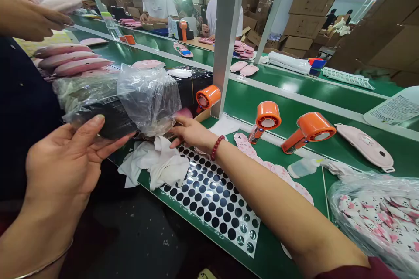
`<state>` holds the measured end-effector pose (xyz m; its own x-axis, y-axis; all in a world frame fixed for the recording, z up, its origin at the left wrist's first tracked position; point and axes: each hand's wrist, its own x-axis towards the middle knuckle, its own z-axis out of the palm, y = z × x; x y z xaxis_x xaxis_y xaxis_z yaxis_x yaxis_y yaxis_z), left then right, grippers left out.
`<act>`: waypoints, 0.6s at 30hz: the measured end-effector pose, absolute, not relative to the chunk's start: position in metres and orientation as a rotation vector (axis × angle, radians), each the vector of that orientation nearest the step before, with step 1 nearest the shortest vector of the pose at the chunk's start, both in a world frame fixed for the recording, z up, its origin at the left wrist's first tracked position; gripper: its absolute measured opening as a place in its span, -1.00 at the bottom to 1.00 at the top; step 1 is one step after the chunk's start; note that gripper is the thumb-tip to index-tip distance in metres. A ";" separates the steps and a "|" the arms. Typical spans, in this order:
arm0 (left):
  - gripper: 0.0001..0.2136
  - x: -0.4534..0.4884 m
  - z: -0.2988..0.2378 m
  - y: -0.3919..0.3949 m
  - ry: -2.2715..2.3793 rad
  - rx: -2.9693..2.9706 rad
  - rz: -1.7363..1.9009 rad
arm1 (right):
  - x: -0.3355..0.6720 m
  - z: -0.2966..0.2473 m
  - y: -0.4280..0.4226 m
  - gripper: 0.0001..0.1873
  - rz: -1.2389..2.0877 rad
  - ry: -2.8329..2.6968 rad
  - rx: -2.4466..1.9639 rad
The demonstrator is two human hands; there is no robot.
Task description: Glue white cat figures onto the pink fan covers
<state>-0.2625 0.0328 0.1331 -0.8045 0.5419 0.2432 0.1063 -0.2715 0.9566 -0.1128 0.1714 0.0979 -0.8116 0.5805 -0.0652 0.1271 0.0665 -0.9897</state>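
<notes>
My left hand (70, 157) is at the left, palm turned up, with thumb and fingers apart. Its fingertips are at the near side of a black wrapped box (114, 117), and whether they press on it is unclear. Over the box lies a crumpled clear plastic bag (149, 96). My right hand (193, 135), a red bead bracelet at its wrist, reaches to the bag's lower right end. Its fingers are spread, with some tips against the bag. White cloths (166, 163) lie below that hand, beside a sheet of black round stickers (212, 200).
Orange handheld fans (268, 115) stand along the green bench. To the right are a pink case (366, 144), a small bottle (303, 168) and a bag of printed discs (379, 218). A metal post (227, 39) rises mid-bench. Another person's hands (29, 13) hold a pink case at upper left.
</notes>
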 end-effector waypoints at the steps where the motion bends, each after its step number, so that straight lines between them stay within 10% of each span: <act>1: -0.65 -0.263 0.135 0.034 1.696 0.811 2.151 | -0.114 0.100 0.170 -0.74 1.828 -1.975 -0.702; 18: -0.62 -0.272 0.139 0.031 1.688 0.700 2.105 | -0.135 0.107 0.156 -0.81 1.079 -2.679 -0.945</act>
